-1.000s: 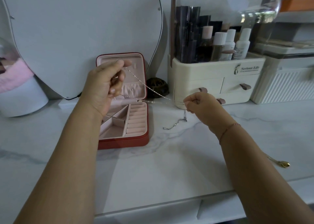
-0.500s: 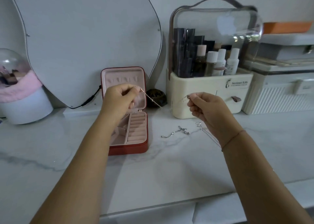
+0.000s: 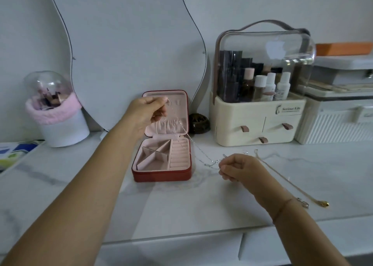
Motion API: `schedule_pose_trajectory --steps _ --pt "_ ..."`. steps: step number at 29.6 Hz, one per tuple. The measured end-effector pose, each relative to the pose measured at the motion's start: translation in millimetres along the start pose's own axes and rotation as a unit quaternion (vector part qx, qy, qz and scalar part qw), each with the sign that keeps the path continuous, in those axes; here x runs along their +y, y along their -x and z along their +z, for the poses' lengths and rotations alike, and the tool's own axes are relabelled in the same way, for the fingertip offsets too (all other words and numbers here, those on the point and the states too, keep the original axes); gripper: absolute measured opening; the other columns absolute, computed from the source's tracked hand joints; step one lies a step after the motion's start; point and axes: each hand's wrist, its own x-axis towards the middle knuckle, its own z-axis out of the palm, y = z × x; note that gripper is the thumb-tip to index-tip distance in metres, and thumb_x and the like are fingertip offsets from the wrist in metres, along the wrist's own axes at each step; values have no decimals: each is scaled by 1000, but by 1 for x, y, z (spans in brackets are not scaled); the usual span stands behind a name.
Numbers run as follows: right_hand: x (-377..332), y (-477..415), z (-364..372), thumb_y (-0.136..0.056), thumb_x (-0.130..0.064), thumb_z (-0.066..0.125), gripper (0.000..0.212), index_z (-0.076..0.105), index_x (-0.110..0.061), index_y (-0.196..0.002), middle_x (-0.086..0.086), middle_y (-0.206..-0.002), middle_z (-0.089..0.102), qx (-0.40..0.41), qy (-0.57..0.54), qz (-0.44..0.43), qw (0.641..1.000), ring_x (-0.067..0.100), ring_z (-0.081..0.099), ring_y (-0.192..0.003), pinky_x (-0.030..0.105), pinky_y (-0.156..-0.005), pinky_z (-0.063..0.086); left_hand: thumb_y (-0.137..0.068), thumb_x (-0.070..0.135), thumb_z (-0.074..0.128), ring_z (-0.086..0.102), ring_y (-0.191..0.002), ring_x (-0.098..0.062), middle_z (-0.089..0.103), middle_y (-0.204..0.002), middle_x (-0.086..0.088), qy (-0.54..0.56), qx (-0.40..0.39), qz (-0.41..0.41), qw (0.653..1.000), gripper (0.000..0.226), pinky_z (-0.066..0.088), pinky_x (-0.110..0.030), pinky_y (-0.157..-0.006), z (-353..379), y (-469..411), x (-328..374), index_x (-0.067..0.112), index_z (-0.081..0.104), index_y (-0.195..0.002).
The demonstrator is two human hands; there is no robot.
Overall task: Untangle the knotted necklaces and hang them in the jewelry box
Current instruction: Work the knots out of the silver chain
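Counter (image 3: 181, 209) of white marble with grey veins runs the full width under a plain white wall (image 3: 242, 3); its front edge drops to a white drawer front.

Far left of the box (image 3: 161, 175), a printed sheet (image 3: 14, 154) lies at the counter's edge. Nearer the box, but well left of it, stands a white pot (image 3: 60, 128) with a pink fluffy rim and a clear dome. A wavy mirror (image 3: 131, 53) leans on the wall behind and left of the box.

The left hand (image 3: 144, 116) is raised in front of the box's upright lid, with thumb and fingers pinching one end of a silver chain (image 3: 193, 142). The box is red outside and pink inside, and it stands open on the counter. The chain drops across the lid's pocket, passes the box's back right corner and slants down to the right.

A dark round thing (image 3: 198, 123) sits just right of the lid.

The right hand (image 3: 238, 167) is low over the counter, right of the box, its fingers curled and pinching the chain's other end beside a small tangle.

A cream organizer (image 3: 252, 124) stands behind and right of the box, with 3 drawers and bottles under a clear cover. A gold necklace (image 3: 282, 177) lies on the marble, further right of the box than the right hand. A white ribbed case (image 3: 333, 124) stands farthest right.
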Motion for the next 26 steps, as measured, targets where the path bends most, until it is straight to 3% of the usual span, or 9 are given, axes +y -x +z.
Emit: schedule_pose_trajectory --steps 5,10,17,21,26 --pt "8 9 5 -77 -7 71 16 68 -20 -70 -4 -65 66 39 130 -23 990 5 55 -57 11 -53 41 -94 21 57 55 -60 -6 63 -56 11 -75 -50 33 995 17 42 -18 -64 5 3 13 18 68 -81" --pt "15 21 4 -77 -6 70 16 65 -21 -72 -7 -68 62 23 208 -67 976 -2 52 -58 10 -58 41 -92 22 60 54 -61 -1 63 -60 12 -122 -96 51 987 15 40 -14 -60 20 9 14 23 71 -83" --pt "17 39 8 -80 -14 71 14 62 -24 -75 -8 -75 60 -2 271 -125 954 6 53 -69 14 -65 42 -90 12 63 57 -74 -11 69 -85 -16 -182 -155 40 970 18 40 -6 -53 43 31 -7 15 71 -73" --pt "27 57 4 -81 -15 70 18 61 -29 -75 -10 -77 59 17 286 -153 946 5 55 -74 15 -67 45 -88 15 66 46 -51 -5 63 -65 1 -195 -121 18 973 9 38 -13 -50 54 19 -30 12 74 -88" --pt "49 83 -9 -78 0 71 21 65 -20 -80 -16 -83 54 140 269 -219 927 5 55 -74 12 -61 42 -89 7 63 53 -40 -3 62 -61 -3 -117 -106 -43 987 9 40 -13 -43 93 -2 -49 3 68 -83"
